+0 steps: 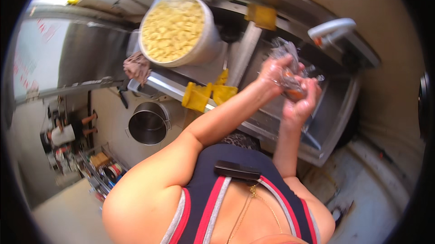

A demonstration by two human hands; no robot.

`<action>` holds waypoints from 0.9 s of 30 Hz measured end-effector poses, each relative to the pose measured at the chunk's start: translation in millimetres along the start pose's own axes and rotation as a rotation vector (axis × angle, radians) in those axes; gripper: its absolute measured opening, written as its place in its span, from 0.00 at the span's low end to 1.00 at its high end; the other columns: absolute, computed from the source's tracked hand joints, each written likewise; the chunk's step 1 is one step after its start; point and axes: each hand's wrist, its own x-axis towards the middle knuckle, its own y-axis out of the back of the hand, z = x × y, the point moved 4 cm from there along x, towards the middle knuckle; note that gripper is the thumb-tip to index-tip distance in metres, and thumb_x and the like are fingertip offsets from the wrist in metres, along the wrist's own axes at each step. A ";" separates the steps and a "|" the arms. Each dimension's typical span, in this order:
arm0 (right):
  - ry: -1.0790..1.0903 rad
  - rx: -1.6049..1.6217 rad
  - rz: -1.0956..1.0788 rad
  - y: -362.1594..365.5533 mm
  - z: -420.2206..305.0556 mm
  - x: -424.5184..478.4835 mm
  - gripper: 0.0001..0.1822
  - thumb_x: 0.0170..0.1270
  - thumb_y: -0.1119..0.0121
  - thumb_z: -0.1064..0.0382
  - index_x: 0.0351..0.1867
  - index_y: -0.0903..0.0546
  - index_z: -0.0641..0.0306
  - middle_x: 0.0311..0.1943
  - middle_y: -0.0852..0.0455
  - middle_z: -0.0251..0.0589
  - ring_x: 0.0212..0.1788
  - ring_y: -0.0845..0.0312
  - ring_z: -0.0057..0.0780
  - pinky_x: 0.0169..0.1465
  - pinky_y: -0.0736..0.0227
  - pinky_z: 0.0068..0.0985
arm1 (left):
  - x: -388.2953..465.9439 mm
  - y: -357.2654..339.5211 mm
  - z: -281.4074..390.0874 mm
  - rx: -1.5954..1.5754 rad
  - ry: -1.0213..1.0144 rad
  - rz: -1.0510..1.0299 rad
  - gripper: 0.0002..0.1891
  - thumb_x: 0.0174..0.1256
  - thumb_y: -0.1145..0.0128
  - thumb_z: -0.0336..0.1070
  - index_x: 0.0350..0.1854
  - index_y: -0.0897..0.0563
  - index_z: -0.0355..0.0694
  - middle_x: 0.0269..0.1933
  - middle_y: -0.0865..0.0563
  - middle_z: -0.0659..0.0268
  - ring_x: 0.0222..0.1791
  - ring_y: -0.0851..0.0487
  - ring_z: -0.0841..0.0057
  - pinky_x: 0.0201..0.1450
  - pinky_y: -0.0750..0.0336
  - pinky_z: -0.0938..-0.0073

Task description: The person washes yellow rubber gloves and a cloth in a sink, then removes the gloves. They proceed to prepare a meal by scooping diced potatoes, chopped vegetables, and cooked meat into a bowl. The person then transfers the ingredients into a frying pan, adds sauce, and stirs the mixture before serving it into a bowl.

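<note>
Over a stainless steel sink [331, 108], my left hand [272, 74] and my right hand [302, 103] are close together. Both grip a crumpled clear plastic bag or wrap [287, 51]. Something orange [295, 93] shows through the plastic between my fingers; what it is cannot be told. The skin of both hands looks wet. My fingers partly hide the bag, and its loose end sticks up past my left hand.
A large white bucket [212, 45] full of pale yellow cut pieces [171, 29] stands left of the basin. Yellow rubber gloves [197, 96] hang over the counter edge near a brown cloth [137, 67]. A metal pot [148, 125] is on the floor. Farther left is another person [63, 134].
</note>
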 end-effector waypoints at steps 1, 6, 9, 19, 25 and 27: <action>-0.156 0.142 0.046 15.7 12.9 5.1 0.07 0.68 0.42 0.63 0.31 0.25 0.59 0.27 0.22 0.33 0.37 0.22 0.27 0.47 0.24 0.30 | -4.3 -4.3 0.2 0.022 -0.088 0.046 0.08 0.66 0.43 0.29 0.45 0.24 0.38 0.36 0.17 0.57 0.34 0.14 0.64 0.29 0.15 0.60; -0.438 0.129 -0.155 21.7 31.5 13.5 0.11 0.71 0.47 0.55 0.32 0.24 0.57 0.31 0.21 0.32 0.37 0.24 0.22 0.46 0.25 0.24 | -48.0 -50.0 -14.0 1.142 -0.983 -0.088 0.16 0.57 0.30 0.44 0.20 0.16 0.37 0.21 0.17 0.63 0.21 0.18 0.72 0.26 0.26 0.72; -0.680 0.101 -0.412 44.3 35.5 32.7 0.10 0.71 0.48 0.57 0.31 0.25 0.56 0.28 0.24 0.30 0.33 0.27 0.19 0.40 0.28 0.19 | -59.7 -49.5 -40.8 1.642 -1.445 -0.388 0.24 0.51 0.33 0.59 0.12 0.22 0.45 0.17 0.24 0.67 0.20 0.21 0.69 0.24 0.30 0.67; -1.184 -1.001 -0.570 30.3 42.0 45.3 0.18 0.57 0.39 0.74 0.19 0.36 0.54 0.14 0.35 0.26 0.14 0.41 0.14 0.18 0.45 0.17 | -43.3 24.3 -105.8 1.836 -1.671 -1.457 0.08 0.45 0.40 0.42 0.13 0.19 0.49 0.23 0.20 0.73 0.27 0.21 0.75 0.29 0.27 0.69; -0.842 -1.576 -0.943 68.7 99.7 24.1 0.16 0.50 0.35 0.71 0.17 0.33 0.58 0.11 0.31 0.31 0.12 0.35 0.20 0.17 0.40 0.25 | -19.8 93.8 -155.6 2.468 -1.072 -1.861 0.06 0.51 0.41 0.38 0.24 0.11 0.48 0.29 0.12 0.68 0.31 0.14 0.70 0.31 0.23 0.64; -0.831 -1.546 -0.830 53.6 96.7 7.1 0.15 0.51 0.35 0.70 0.18 0.32 0.58 0.12 0.31 0.30 0.13 0.33 0.19 0.18 0.38 0.24 | -41.8 98.0 -138.9 2.575 -1.172 -1.858 0.06 0.53 0.41 0.35 0.27 0.11 0.48 0.32 0.11 0.69 0.34 0.13 0.70 0.32 0.21 0.65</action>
